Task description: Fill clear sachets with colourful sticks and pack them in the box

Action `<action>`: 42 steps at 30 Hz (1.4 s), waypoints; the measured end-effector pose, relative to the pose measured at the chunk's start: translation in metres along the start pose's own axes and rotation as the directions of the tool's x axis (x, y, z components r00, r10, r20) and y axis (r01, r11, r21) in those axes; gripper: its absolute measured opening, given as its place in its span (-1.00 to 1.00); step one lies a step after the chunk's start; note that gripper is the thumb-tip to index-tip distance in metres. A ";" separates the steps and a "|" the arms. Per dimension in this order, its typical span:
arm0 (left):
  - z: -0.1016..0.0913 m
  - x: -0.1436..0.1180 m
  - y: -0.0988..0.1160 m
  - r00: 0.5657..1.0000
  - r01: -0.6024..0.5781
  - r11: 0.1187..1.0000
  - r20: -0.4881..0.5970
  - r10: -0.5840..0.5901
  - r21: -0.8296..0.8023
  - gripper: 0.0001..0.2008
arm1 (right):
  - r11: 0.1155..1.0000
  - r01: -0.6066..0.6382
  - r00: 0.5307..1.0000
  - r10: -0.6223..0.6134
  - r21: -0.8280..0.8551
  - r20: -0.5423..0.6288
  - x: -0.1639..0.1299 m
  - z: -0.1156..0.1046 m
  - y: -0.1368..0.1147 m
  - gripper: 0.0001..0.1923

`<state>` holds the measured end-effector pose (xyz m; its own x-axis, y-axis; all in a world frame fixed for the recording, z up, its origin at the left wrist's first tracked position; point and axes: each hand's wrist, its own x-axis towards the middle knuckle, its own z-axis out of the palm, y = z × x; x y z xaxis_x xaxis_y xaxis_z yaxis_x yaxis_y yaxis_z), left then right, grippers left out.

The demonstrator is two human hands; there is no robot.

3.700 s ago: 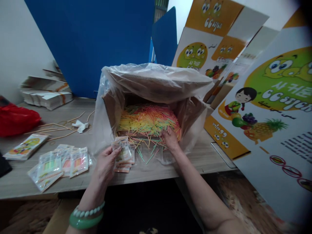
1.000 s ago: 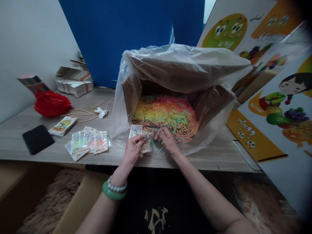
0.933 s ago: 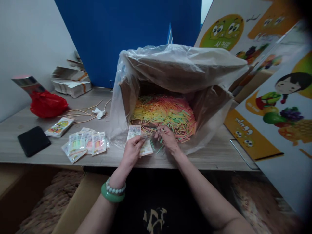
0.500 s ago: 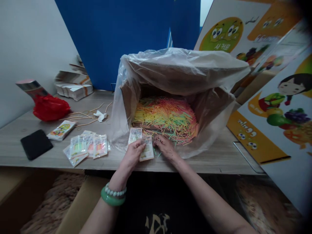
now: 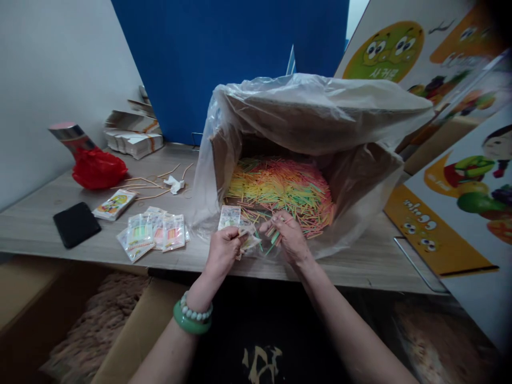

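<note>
Left hand fingers pinch small packets; right hand fingers grip coloured sticks (plastic-lined box looms behind); filled packets, black wallet on desk.

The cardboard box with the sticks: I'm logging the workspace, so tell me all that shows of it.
The cardboard box lies on its side on the wooden table, its opening facing the person. A clear plastic liner drapes over its top and spills out in front. Inside lies a heap of thin coloured sticks: yellow, green, orange, pink. The right hand pinches a few at its mouth.

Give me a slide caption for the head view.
Left hand holds small packets while right hand pinches colored sticks.
</note>
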<state>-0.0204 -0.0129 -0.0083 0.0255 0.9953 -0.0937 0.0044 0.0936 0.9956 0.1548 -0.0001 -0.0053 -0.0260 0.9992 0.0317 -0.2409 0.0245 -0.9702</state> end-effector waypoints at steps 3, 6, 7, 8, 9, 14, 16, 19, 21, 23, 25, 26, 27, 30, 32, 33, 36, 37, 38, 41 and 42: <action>0.000 0.001 -0.002 0.997 -0.053 0.996 -0.050 0.056 0.067 -0.62 | 0.996 0.089 0.996 -0.089 0.012 0.004 -0.001 0.013 -0.021 -0.73; 0.003 0.001 -0.002 0.999 0.023 0.994 -0.032 -0.020 0.111 -0.65 | 0.978 0.199 0.980 -0.198 0.061 -0.013 -0.002 0.035 -0.040 -0.77; 0.004 0.001 0.000 0.999 0.049 0.992 -0.020 -0.047 0.120 -0.65 | 0.967 0.239 0.971 -0.239 0.089 -0.013 -0.003 0.043 -0.044 -0.79; 0.005 0.001 0.002 0.998 0.068 0.990 -0.004 -0.068 0.123 -0.65 | 0.954 0.278 0.960 -0.279 0.110 -0.008 -0.003 0.051 -0.046 -0.81; 0.005 0.001 0.005 0.996 0.084 0.990 0.015 -0.086 0.116 -0.64 | 0.941 0.317 0.948 -0.318 0.117 -0.008 -0.003 0.058 -0.046 -0.82; 0.003 -0.005 0.019 0.974 0.153 0.988 0.167 -0.154 0.020 -0.73 | 0.929 0.370 0.928 -0.369 0.012 -0.049 -0.002 0.067 -0.027 -0.76; 0.001 -0.006 0.021 0.961 0.173 0.985 0.218 -0.167 -0.009 -0.75 | 0.936 0.351 0.936 -0.350 0.011 -0.039 -0.002 0.061 -0.019 -0.75; 0.001 -0.007 0.020 0.946 0.189 0.982 0.271 -0.175 -0.025 -0.74 | 0.937 0.348 0.937 -0.347 0.012 -0.043 -0.001 0.053 -0.015 -0.77; 0.003 -0.006 0.018 0.943 0.189 0.982 0.285 -0.174 -0.026 -0.74 | 0.930 0.368 0.927 -0.368 -0.007 -0.071 -0.001 0.051 -0.018 -0.79; 0.005 -0.004 0.018 0.943 0.190 0.981 0.282 -0.175 -0.025 -0.75 | 0.919 0.392 0.914 -0.394 -0.032 -0.099 -0.001 0.052 -0.022 -0.81; 0.007 -0.003 0.017 0.944 0.193 0.981 0.277 -0.180 -0.019 -0.75 | 0.909 0.410 0.902 -0.415 -0.071 -0.117 -0.002 0.054 -0.024 -0.81; 0.007 -0.003 0.017 0.944 0.194 0.981 0.275 -0.182 -0.017 -0.74 | 0.906 0.414 0.899 -0.423 -0.089 -0.115 -0.003 0.055 -0.023 -0.81; 0.007 -0.003 0.017 0.944 0.195 0.981 0.275 -0.183 -0.019 -0.73 | 0.903 0.417 0.898 -0.427 -0.099 -0.105 -0.003 0.056 -0.022 -0.82; 0.007 -0.003 0.017 0.942 0.205 0.977 0.282 -0.183 -0.051 -0.69 | 0.908 0.410 0.909 -0.415 -0.089 -0.047 -0.006 0.056 -0.015 -0.83; 0.006 -0.002 0.017 0.937 0.224 0.970 0.294 -0.190 -0.089 -0.70 | 0.919 0.386 0.920 -0.390 -0.082 -0.034 -0.007 0.054 -0.011 -0.84; 0.005 -0.002 0.017 0.934 0.234 0.966 0.302 -0.192 -0.109 -0.73 | 0.925 0.371 0.926 -0.376 -0.086 -0.039 -0.007 0.052 -0.010 -0.84; 0.004 -0.002 0.018 0.925 0.249 0.956 0.331 -0.188 -0.152 -0.75 | 0.940 0.317 0.945 -0.324 -0.125 -0.042 -0.007 0.047 -0.009 -0.82; 0.004 -0.002 0.018 0.923 0.248 0.955 0.339 -0.182 -0.162 -0.75 | 0.945 0.294 0.953 -0.300 -0.144 -0.028 -0.006 0.044 -0.009 -0.81; 0.004 -0.003 0.019 0.922 0.246 0.954 0.344 -0.177 -0.170 -0.75 | 0.951 0.264 0.963 -0.268 -0.161 -0.004 -0.006 0.042 -0.009 -0.80; 0.005 -0.003 0.020 0.925 0.232 0.956 0.345 -0.160 -0.178 -0.76 | 0.974 0.160 0.985 -0.147 -0.158 0.086 -0.002 0.037 -0.006 -0.77; 0.006 -0.002 0.020 0.929 0.218 0.959 0.340 -0.148 -0.179 -0.76 | 0.980 0.132 0.986 -0.116 -0.146 0.117 -0.001 0.036 -0.005 -0.76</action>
<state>-0.0143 -0.0135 0.0114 0.3628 0.9018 -0.2347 -0.1690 0.3114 0.9351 0.1213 -0.0021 0.0082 -0.1113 0.9789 0.1716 -0.0978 0.1611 -0.9821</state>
